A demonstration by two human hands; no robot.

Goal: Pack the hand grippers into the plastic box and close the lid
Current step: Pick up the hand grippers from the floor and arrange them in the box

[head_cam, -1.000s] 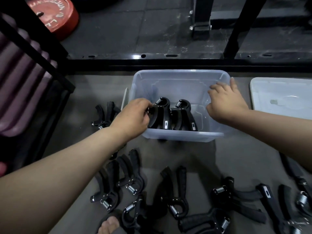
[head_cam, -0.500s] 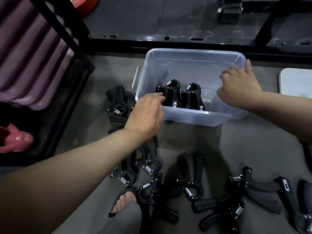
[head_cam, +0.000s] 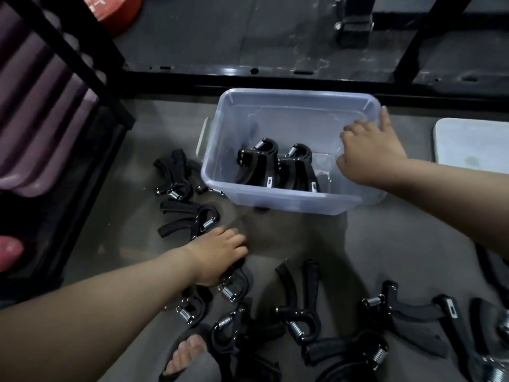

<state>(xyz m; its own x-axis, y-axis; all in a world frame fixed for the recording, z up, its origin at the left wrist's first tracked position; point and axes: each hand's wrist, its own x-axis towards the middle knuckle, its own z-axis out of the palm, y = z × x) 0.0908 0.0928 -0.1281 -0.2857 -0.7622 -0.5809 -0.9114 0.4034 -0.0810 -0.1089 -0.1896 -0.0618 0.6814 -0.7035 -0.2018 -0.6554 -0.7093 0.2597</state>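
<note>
Left grip (head_cam: 217, 257) dropped onto black sprung hand gripper (head_cam: 235, 285), hold unclear: seize it squarely; right grip (head_cam: 369, 153) clasps clear plastic box (head_cam: 275, 199).

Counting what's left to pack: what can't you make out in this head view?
All head view.
Gripper under left hand: handles covered by that hand, grasp unclear.
Grippers at right edge: cut off by frame, count uncertain.
Lid: cut by right edge.
Plastic box right wall: behind right hand.

Nothing readable here tbh. The hand grippers (head_cam: 259, 166) have tiny white tags (head_cam: 270, 181), but they're too blurry to read.
</note>
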